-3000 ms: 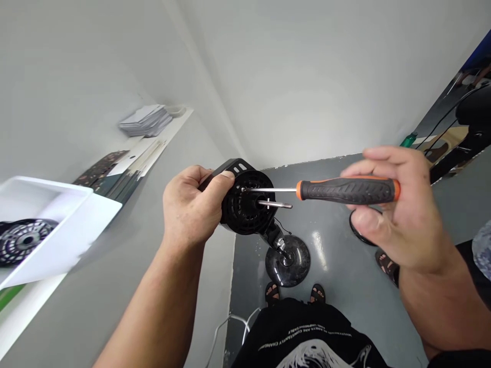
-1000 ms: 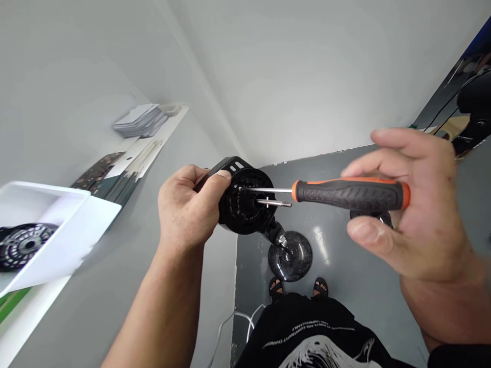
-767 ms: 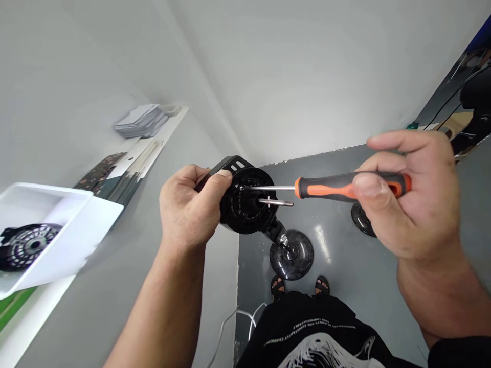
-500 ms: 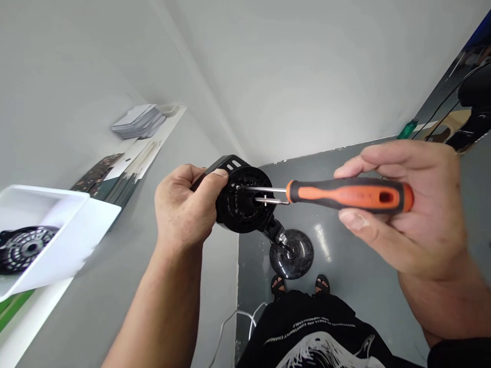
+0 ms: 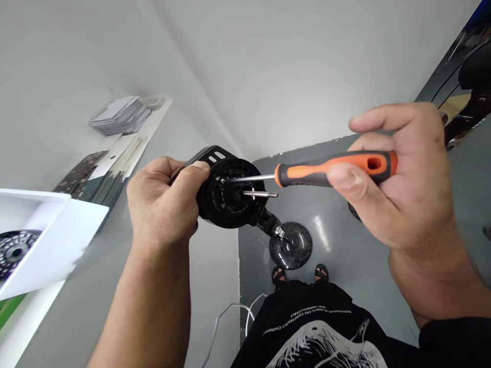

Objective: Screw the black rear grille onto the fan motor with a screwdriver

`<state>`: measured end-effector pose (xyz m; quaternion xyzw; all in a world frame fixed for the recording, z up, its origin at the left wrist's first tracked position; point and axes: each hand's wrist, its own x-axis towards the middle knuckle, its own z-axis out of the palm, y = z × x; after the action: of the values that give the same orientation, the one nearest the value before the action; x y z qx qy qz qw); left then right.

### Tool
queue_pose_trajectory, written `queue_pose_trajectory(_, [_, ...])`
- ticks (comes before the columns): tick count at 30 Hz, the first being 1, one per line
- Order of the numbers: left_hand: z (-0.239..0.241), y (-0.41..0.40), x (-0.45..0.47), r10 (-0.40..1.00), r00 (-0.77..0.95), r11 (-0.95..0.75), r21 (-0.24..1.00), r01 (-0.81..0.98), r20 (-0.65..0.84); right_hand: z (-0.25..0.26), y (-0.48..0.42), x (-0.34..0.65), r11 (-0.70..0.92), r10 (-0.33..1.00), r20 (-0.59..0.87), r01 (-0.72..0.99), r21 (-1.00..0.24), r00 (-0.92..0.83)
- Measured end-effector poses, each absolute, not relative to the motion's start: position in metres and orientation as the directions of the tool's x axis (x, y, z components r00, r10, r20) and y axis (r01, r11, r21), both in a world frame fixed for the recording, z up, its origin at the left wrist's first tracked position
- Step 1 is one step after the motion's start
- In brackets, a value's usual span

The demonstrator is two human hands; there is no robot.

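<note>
While left hand (image 5: pixel 161 204) grips black motor housing (image 5: pixel 230 199), right hand (image 5: pixel 399 174) pinches screwdriver (image 5: pixel 330 171), tip touching housing.

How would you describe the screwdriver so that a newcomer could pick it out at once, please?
Start at the black round motor housing gripped in the left hand at the picture's centre. A thin metal shank runs rightward from its face to the screwdriver, held in the right hand. Its orange-and-black handle sets it apart from the bare threaded shaft just below it.
</note>
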<state>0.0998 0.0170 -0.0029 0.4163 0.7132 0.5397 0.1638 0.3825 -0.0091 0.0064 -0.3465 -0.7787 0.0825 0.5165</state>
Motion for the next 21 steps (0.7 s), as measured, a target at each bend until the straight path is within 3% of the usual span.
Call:
queue_pose_trajectory(4, [-0.002, 0.018, 0.098, 0.774, -0.582, 0.032, 0.902, 0.431, 0.251, 0.007, -0.012, 0.381, 0.789, 0.606, 0.732, 0.356, -0.502, -0.312])
queue_pose_trajectory(8, [-0.002, 0.018, 0.099, 0.785, -0.567, 0.007, 0.911, 0.412, 0.25, 0.01, -0.015, 0.378, 0.776, 0.597, 0.755, 0.435, -0.456, -0.273])
queue_pose_trajectory(13, [-0.001, 0.017, 0.099, 0.797, -0.559, 0.024, 0.912, 0.41, 0.23, 0.004, -0.013, 0.371, 0.749, 0.607, 0.776, 0.448, -0.488, -0.17])
queue_pose_trajectory(17, [0.004, 0.016, 0.099, 0.802, -0.558, 0.04, 0.914, 0.404, 0.212, 0.004, -0.015, 0.368, 0.74, 0.624, 0.762, 0.446, -0.503, -0.176])
queue_pose_trajectory(21, [0.006, 0.018, 0.096, 0.821, -0.524, 0.027, 0.901, 0.433, 0.227, 0.007, -0.015, 0.372, 0.767, 0.58, 0.787, 0.469, -0.439, -0.212])
